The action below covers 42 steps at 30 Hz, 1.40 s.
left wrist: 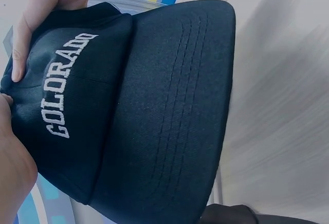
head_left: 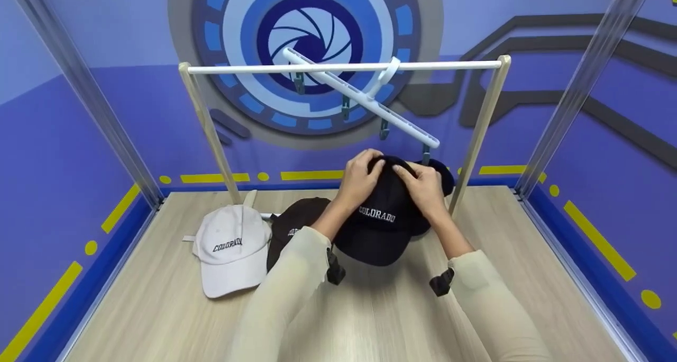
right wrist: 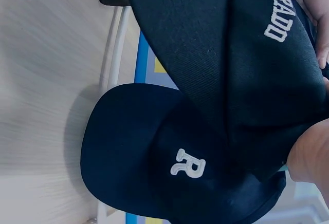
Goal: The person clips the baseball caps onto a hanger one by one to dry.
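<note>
Both hands hold up a black cap [head_left: 376, 241] with white COLORADO lettering, brim downward, below the hanger. My left hand [head_left: 360, 179] pinches the crown's top at its left side, and my right hand [head_left: 426, 190] grips it at the right. In the left wrist view the cap's stitched brim [left wrist: 175, 106] faces the camera. Behind it, another dark cap [right wrist: 123, 147] with a white R hangs at the hanger's lower right end, partly covered. The white clip hanger [head_left: 370, 102] tilts down to the right. Its other visible clips [head_left: 346, 108] carry nothing.
A wooden-legged rack holds the hanger on its white rail [head_left: 238, 69]. A light grey cap [head_left: 232, 245] lies on the table [head_left: 158, 309] at the left. Beside it a dark brown cap [head_left: 301, 211] is partly hidden by the left forearm. Patterned walls enclose the table.
</note>
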Tool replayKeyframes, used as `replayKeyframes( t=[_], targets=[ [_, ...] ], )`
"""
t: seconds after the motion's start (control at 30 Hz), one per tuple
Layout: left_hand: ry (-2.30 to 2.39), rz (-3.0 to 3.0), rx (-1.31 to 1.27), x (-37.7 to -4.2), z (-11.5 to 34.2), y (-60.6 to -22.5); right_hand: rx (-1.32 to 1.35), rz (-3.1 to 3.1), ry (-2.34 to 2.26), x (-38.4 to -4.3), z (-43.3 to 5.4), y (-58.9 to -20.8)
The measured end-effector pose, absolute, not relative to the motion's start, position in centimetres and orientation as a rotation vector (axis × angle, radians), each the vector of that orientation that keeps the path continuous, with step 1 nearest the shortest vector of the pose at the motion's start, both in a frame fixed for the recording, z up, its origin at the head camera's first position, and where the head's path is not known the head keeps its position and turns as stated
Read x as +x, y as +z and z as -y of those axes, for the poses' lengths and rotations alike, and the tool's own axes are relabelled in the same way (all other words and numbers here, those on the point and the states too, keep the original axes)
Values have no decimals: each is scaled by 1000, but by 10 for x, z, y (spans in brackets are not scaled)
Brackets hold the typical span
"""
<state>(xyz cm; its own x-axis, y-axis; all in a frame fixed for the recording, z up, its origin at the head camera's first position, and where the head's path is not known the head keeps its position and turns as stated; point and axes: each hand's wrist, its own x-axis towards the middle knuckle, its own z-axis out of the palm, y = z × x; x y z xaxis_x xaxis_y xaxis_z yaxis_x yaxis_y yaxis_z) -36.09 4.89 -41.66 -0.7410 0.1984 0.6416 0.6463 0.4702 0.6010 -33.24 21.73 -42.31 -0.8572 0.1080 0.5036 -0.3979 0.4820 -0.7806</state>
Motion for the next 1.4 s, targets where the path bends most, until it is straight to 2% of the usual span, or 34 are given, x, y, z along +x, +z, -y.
replayKeyframes(
  t=[0.9, 1.4],
  targets=[
    [-1222, 2292, -585, -373, -59, -410, 175, 2194, 1278, -345, -215, -417],
    [-1779, 2157, -485, -382, -60, -396, 190, 2199, 1294, -343, -219, -420]
  ],
)
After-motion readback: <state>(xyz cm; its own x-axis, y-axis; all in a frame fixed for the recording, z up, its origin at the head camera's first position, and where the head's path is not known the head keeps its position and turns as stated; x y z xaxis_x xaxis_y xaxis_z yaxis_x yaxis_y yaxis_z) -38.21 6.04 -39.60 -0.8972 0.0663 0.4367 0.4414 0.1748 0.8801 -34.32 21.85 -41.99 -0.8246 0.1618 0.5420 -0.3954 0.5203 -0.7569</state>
